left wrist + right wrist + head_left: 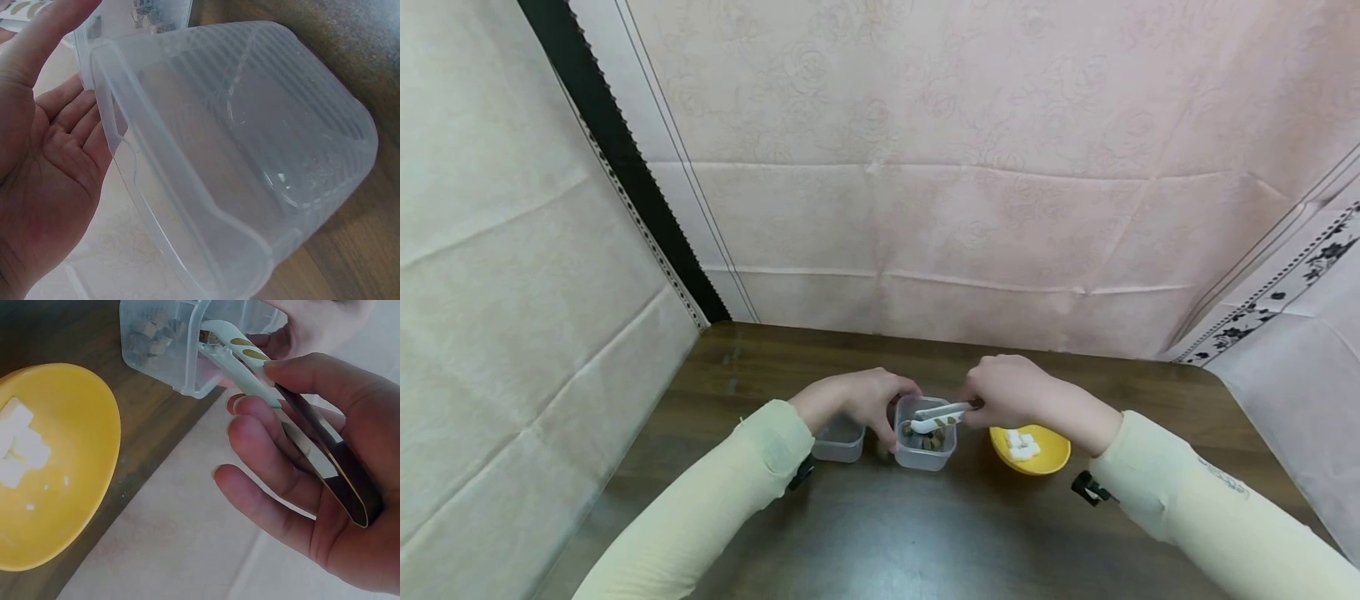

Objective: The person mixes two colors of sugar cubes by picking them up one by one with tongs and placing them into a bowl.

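My left hand holds a clear plastic container at its left side, thumb in front and fingers behind. Brown cubes lie in the bottom of it. In my right hand are metal tongs with pale, leaf-patterned tips, pinched between thumb and fingers. Those tips reach into the mouth of the container, and a small brown piece shows between them. A second clear container stands under my left wrist, with nothing seen inside.
Right of the container, below my right wrist, sits a yellow bowl with several white cubes in it. Everything stands on a dark wooden table. Pale patterned cloth hangs behind the table and at both sides.
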The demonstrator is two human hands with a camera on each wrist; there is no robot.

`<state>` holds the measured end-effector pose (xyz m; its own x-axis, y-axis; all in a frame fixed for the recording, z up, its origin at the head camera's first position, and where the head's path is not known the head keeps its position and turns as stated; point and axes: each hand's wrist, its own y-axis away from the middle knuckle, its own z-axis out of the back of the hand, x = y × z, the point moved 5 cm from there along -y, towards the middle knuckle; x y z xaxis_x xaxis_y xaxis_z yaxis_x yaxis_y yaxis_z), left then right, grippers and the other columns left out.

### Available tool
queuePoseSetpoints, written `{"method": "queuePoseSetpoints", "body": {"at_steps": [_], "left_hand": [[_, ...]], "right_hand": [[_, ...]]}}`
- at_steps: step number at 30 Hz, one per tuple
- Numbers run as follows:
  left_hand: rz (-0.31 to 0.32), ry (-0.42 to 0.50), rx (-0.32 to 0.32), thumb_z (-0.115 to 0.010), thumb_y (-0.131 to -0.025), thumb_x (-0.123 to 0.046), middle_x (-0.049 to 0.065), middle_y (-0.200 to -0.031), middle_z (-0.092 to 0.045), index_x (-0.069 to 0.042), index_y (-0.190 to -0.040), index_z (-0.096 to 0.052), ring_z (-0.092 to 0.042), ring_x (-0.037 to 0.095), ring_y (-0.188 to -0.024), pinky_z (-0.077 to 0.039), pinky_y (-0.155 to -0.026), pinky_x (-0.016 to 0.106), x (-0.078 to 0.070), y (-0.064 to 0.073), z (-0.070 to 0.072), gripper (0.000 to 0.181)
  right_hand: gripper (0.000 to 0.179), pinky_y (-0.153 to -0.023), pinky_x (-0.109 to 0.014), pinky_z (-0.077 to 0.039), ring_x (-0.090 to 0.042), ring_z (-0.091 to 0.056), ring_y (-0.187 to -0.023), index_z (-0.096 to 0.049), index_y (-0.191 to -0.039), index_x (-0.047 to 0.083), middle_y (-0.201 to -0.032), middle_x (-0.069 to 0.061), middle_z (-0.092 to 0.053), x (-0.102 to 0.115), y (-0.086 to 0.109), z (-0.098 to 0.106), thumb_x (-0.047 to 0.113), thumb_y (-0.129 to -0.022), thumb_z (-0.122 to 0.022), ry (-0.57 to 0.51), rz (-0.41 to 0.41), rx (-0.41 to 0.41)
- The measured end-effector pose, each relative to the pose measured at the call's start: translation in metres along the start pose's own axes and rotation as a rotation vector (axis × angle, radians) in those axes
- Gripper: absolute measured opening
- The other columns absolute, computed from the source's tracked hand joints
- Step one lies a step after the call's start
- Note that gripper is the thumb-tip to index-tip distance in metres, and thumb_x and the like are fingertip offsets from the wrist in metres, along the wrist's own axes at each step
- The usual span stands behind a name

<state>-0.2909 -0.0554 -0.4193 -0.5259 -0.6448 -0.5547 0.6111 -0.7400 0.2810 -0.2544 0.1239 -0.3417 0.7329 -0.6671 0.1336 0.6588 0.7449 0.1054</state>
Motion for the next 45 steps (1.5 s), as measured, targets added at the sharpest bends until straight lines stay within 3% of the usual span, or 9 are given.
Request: {"method": "queuePoseSetpoints", "body": {"at_steps": [8,16,24,36,45], "left_hand": [[0.008,-0.028,-0.005,-0.097,-0.08,-0.023,0.0,-0.129,-0.068,-0.014,-0.146,-0.06,-0.062,0.012,-0.109,-0.055,-0.097,0.034,0.0,0.001,0.0,0.077],[0.033,-0.016,-0.008,-0.097,-0.08,-0.023,0.0,-0.129,-0.068,-0.014,-0.146,-0.06,-0.061,0.012,-0.108,-0.056,-0.098,0.034,0.0,0.002,-0.001,0.077],[0.023,-0.033,-0.015,-0.098,-0.08,-0.023,0.001,-0.128,-0.069,-0.013,-0.145,-0.061,-0.061,0.012,-0.108,-0.056,-0.097,0.035,0.001,0.001,-0.003,0.076],[0.008,-0.021,-0.007,-0.098,-0.079,-0.022,0.001,-0.129,-0.068,-0.013,-0.144,-0.061,-0.061,0.013,-0.11,-0.055,-0.099,0.036,-0.001,0.002,-0.001,0.075],[0.011,-0.005,-0.003,-0.097,-0.08,-0.021,0.002,-0.129,-0.069,-0.012,-0.145,-0.061,-0.061,0.012,-0.109,-0.056,-0.099,0.036,0.001,0.002,-0.002,0.074]], "right_hand": [[0.026,-0.049,-0.023,-0.023,-0.001,-0.032,-0.053,-0.065,-0.067,0.027,-0.058,0.016,-0.04,0.001,0.022,0.013,0.018,-0.088,-0.077,0.062,0.031,-0.089],[0.025,-0.049,-0.022,-0.024,0.001,-0.031,-0.054,-0.066,-0.07,0.029,-0.058,0.019,-0.041,-0.002,0.044,0.019,0.018,-0.089,-0.077,0.087,0.019,-0.131],[0.033,-0.051,-0.022,-0.021,0.004,-0.028,-0.054,-0.057,-0.066,0.032,-0.058,0.021,-0.034,-0.009,0.065,0.027,0.018,-0.088,-0.077,0.115,-0.008,-0.181],[0.037,-0.052,-0.023,-0.019,0.004,-0.026,-0.055,-0.048,-0.064,0.034,-0.06,0.023,-0.029,-0.039,0.1,0.024,0.018,-0.085,-0.074,0.091,-0.103,-0.176],[0.036,-0.052,-0.023,-0.018,0.002,-0.025,-0.055,-0.05,-0.063,0.034,-0.06,0.02,-0.029,-0.063,0.113,0.01,0.019,-0.085,-0.074,0.049,-0.19,-0.121]]}}
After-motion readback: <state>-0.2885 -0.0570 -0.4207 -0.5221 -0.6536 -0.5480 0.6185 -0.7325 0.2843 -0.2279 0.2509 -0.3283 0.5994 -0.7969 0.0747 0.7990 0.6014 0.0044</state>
